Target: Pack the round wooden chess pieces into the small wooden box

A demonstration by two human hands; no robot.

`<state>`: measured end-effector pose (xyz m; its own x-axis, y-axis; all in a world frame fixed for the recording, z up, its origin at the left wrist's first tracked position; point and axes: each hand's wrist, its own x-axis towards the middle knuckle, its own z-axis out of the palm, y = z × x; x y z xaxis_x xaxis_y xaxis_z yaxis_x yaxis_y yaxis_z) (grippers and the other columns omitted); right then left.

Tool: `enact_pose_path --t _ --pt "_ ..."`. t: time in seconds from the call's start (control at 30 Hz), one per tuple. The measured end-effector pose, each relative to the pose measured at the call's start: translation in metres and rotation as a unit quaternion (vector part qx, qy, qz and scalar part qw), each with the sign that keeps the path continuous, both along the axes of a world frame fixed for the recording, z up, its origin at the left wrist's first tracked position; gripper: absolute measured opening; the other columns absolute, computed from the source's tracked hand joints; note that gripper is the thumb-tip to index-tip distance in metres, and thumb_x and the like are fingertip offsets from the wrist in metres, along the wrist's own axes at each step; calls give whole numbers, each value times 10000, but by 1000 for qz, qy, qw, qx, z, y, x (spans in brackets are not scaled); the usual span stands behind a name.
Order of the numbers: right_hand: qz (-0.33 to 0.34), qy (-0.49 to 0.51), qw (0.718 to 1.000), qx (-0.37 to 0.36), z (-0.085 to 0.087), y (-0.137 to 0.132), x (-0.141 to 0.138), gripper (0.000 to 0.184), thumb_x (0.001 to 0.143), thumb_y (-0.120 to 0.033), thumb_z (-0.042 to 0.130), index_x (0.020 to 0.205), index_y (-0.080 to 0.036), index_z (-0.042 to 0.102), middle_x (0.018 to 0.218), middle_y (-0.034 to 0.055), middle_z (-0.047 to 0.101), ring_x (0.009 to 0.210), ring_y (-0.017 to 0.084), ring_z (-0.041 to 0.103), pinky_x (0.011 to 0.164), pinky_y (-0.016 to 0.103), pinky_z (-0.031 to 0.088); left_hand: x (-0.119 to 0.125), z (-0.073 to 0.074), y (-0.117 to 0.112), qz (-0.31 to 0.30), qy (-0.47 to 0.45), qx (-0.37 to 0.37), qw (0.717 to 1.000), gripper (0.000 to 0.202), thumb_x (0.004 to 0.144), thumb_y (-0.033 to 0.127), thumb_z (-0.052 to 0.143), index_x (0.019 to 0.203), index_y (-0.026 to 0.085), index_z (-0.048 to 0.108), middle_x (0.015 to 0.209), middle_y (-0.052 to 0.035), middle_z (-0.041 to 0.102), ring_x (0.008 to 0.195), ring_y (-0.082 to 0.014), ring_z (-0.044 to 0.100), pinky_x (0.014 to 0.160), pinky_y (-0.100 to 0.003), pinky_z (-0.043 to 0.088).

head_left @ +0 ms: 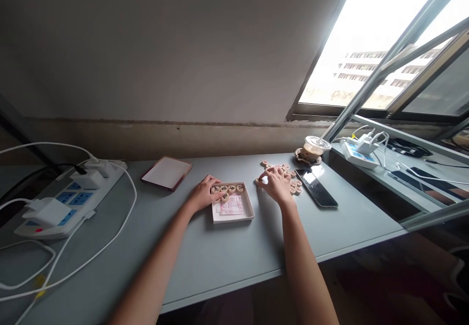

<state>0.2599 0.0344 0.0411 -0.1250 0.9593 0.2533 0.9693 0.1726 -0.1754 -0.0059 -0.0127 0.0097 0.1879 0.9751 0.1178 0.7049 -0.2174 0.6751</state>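
A shallow white box (234,216) lies on the grey table with a row of round wooden game pieces (231,188) along its far edge and a printed paper on its floor. My left hand (203,193) rests at the box's left side, fingers curled on a piece (224,197) inside it. My right hand (275,184) is just right of the box, fingers bent down over a loose pile of the same wooden pieces (292,181) and pinching one at its left edge.
A black phone (316,187) lies right of the pile, with a lidded drink cup (314,149) behind it. A red-edged tablet (166,173) sits at the back left. A power strip (69,200) with white cables is far left. Another strip (357,153) lies on the window shelf.
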Motion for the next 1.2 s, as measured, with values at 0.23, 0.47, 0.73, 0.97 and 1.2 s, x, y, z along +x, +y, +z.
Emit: enact_pose_path --t 0.23,0.47,0.73,0.97,1.2 --pt "297 107 939 -137 23 -21 -33 216 782 -421 666 929 -264 685 990 34 614 972 212 532 861 324 376 -1 -3 3 -1 16 4 1000 369 786 427 594 1095 225 592 1135 -50 550 1010 -225 597 901 -326 462" --pt "280 54 947 -149 20 -28 -50 174 757 -241 665 931 -238 655 909 19 656 832 176 560 780 285 342 -1 1 2 -11 15 -9 1000 360 795 453 580 1078 230 595 1131 -51 543 986 -223 595 871 -336 468" --pt "305 37 947 -94 3 -22 -57 96 764 -168 614 680 -204 642 686 2 686 617 132 542 823 304 321 -1 1 0 -8 13 -12 1000 375 793 463 576 1089 234 588 1137 -45 534 1009 -225 586 897 -341 460" --pt "295 131 943 -85 19 -17 -33 100 811 -236 607 784 -229 703 795 2 692 731 145 586 731 268 379 0 2 -1 3 19 -18 1000 402 784 459 576 1118 236 584 1184 -49 506 1002 -221 588 901 -338 467" --pt "25 -13 1000 1 2 -20 33 149 822 -304 611 909 -230 707 1074 92 653 1046 298 529 845 417 326 -1 3 0 2 1 -29 1000 406 779 487 571 1097 238 606 1184 -50 507 993 -217 586 895 -334 468"
